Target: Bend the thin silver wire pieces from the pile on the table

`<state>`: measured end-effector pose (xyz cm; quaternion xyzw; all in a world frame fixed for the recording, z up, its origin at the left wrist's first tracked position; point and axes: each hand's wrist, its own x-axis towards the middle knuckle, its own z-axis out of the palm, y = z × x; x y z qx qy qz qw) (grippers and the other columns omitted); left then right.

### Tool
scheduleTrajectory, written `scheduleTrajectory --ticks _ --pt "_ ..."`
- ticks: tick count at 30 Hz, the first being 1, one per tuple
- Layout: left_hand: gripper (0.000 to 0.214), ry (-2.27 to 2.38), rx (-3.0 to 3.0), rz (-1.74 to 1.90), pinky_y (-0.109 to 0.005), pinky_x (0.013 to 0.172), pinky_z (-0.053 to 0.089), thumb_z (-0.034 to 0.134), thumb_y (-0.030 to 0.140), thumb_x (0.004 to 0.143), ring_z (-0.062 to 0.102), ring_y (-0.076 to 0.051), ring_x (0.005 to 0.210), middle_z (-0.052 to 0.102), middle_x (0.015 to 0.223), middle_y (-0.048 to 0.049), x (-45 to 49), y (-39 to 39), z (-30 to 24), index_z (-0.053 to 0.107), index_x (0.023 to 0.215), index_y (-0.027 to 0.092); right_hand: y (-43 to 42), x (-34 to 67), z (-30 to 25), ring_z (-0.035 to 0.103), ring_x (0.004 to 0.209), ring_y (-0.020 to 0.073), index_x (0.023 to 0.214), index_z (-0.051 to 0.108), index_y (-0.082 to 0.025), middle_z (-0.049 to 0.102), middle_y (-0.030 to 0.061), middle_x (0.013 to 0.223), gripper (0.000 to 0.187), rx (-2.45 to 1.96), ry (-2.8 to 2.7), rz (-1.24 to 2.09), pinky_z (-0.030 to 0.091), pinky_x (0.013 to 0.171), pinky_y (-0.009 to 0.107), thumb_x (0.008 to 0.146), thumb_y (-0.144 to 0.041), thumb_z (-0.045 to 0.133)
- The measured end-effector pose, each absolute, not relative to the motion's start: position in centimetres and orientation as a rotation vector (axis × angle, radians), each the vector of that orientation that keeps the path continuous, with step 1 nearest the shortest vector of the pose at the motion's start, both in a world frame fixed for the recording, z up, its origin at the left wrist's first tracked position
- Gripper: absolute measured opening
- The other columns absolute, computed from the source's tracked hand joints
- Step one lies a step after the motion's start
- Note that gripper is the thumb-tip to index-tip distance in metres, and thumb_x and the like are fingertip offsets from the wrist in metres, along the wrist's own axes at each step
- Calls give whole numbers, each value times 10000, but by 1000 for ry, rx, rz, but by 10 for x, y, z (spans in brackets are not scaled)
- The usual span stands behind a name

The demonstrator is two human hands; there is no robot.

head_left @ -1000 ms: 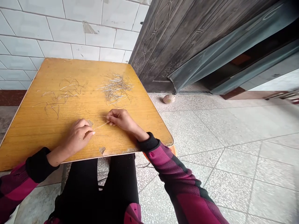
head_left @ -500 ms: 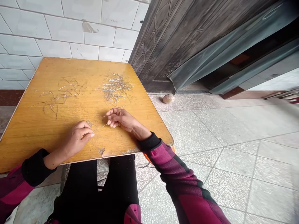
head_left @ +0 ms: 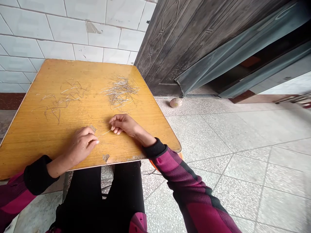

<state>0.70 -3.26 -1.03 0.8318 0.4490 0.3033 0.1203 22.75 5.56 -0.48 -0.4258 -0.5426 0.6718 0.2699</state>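
Black trousers (head_left: 127,181) fill the 6 o'clock side, taking the middle of the tabletop as the dial and the wall as 12; the plaid left sleeve (head_left: 14,197) comes in from 7 and the plaid right sleeve (head_left: 187,187) from 5, both magenta and black with black cuffs; ahead of the knees, the wood-grain tabletop (head_left: 155,126) bears everything in hand, its near edge chipped between 5 and 6.

The left hand (head_left: 84,144) rests at about 7, thumb and forefinger pinched at the near end of a thin metal wire (head_left: 106,132); this slants over the wood at 5 toward the right hand (head_left: 123,125) at 4, whose thumb and fingers are closed on it; a fine end pokes out past those fingers toward 9, and whether it is the same strand cannot be told; the hands stand apart, joined only by the wire.

Farther up, bent wires (head_left: 58,102) lie loosely scattered at 10; a denser heap of wires (head_left: 121,90) sits at 2; beyond the table, a rounded pinkish object (head_left: 176,103) lies on the speckled floor (head_left: 206,132) at 3; a carved dark door (head_left: 167,48) leans into view at 1, a grey-green curtain (head_left: 218,61) hangs at 2, and the white-tiled wall (head_left: 65,29) closes off 12.
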Motion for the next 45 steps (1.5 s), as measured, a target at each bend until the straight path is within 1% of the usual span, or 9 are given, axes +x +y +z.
scheduleTrajectory --ticks 6,10,17,22,27,31,33,37,45 --pt "86 1400 2476 860 -382 780 502 568 154 851 583 -195 850 589 876 -52 8 -33 -11 606 777 173 54 222 -10 575 459 77 820 575 -153 622 -28 590 91 -1170 -1726 1513 477 412 175 787 -233 602" --pt "31 1435 2497 887 -420 841 498 576 160 847 584 -229 941 596 961 -77 7 -33 -14 589 870 177 52 224 -8 576 472 90 769 569 -156 604 -13 589 175 -1173 -1891 1320 480 430 196 842 -314 555" --pt "219 1414 2559 941 -485 925 472 571 209 869 545 -292 1102 574 1159 -145 7 -33 -13 561 1082 158 52 235 0 537 509 91 807 600 -154 585 -13 570 211 -1247 -2026 930 427 547 224 886 -333 521" --pt "283 1489 2568 982 -507 977 441 585 269 876 515 -302 1168 539 1247 -140 -1 -27 -12 536 1141 182 50 253 8 501 555 97 830 649 -145 586 -10 603 190 -1245 -2014 682 388 586 245 875 -306 559" --pt "306 1643 2467 1153 -490 1004 424 579 319 877 503 -293 1184 525 1235 -131 -19 -16 -13 537 1149 185 21 268 2 595 682 125 853 658 -166 674 38 816 166 -1165 -1903 554 451 622 249 874 -320 598" --pt "305 1743 2340 1295 -472 1002 424 580 357 872 515 -291 1161 541 1200 -127 -32 -10 -9 568 1121 183 -17 262 -14 615 760 156 849 653 -179 659 51 818 120 -1084 -1959 485 487 676 279 877 -290 617" --pt "295 1780 2294 1344 -465 1003 421 574 366 873 517 -286 1154 547 1184 -123 -37 -7 -8 575 1105 184 -33 256 -21 620 841 181 904 660 -185 665 66 864 96 -1056 -1995 484 500 739 308 882 -267 615" --pt "282 1840 2256 1405 -446 996 423 567 382 872 526 -275 1132 553 1151 -126 -45 -1 -12 579 1065 178 -45 250 -31 612 939 209 1037 660 -202 653 87 980 179 -1116 -2001 500 507 810 349 876 -273 629" --pt "266 1934 2117 1516 -453 996 401 563 397 855 522 -278 1112 550 1109 -136 -57 8 -22 587 993 171 -36 250 -38 608 952 200 1041 696 -190 650 73 973 225 -1078 -2057 526 499 844 340 820 -235 699"
